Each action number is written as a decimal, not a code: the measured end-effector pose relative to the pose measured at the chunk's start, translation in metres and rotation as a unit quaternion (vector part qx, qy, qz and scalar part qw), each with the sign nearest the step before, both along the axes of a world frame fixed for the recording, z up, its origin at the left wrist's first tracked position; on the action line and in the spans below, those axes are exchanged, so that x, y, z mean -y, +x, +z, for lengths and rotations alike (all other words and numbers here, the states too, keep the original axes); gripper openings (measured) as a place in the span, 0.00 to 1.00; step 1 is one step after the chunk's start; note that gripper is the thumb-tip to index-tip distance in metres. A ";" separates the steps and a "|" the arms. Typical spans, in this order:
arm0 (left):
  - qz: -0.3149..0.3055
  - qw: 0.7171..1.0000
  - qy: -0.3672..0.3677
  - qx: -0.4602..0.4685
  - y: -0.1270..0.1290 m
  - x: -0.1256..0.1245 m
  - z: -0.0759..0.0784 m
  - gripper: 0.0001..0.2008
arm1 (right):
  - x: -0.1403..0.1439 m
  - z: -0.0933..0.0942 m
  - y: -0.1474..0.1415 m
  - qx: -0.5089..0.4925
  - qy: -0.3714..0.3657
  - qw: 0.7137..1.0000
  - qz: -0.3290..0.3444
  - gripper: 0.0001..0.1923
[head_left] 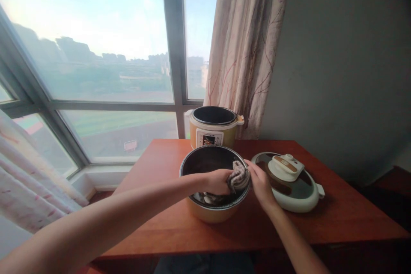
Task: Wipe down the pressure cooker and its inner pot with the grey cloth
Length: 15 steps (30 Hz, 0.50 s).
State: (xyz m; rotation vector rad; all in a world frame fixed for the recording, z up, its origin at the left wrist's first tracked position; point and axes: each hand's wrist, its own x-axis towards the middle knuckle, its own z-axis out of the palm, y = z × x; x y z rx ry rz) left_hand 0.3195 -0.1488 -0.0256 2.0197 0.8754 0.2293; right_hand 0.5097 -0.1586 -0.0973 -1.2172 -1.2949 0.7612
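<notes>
A crumpled cloth [238,176] is pinched by the left hand [218,181] and right hand [260,183] inside the inner pot [212,214] near the desk's [160,227] front edge; wiping appears midway, with the lid [290,182] set aside.

Yellow cooker body [212,130] sits open at the back of the reddish wooden table [337,214], and its white lid [289,180] lies flat off to the right. Behind there's a big window [96,51] with a patterned curtain [247,43] hanging beside it.
</notes>
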 end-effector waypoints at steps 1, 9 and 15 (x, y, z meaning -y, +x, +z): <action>-0.029 0.999 0.016 -0.042 -0.006 0.000 0.005 0.25 | -0.002 0.001 0.001 0.015 0.006 1.000 -0.005 0.28; -0.201 0.931 0.081 -0.293 -0.033 0.000 0.013 0.19 | -0.034 0.020 0.006 0.094 0.014 0.994 0.044 0.25; -0.202 0.923 0.108 -0.309 -0.030 0.004 0.004 0.17 | -0.038 0.027 0.008 0.128 0.010 0.992 -0.008 0.25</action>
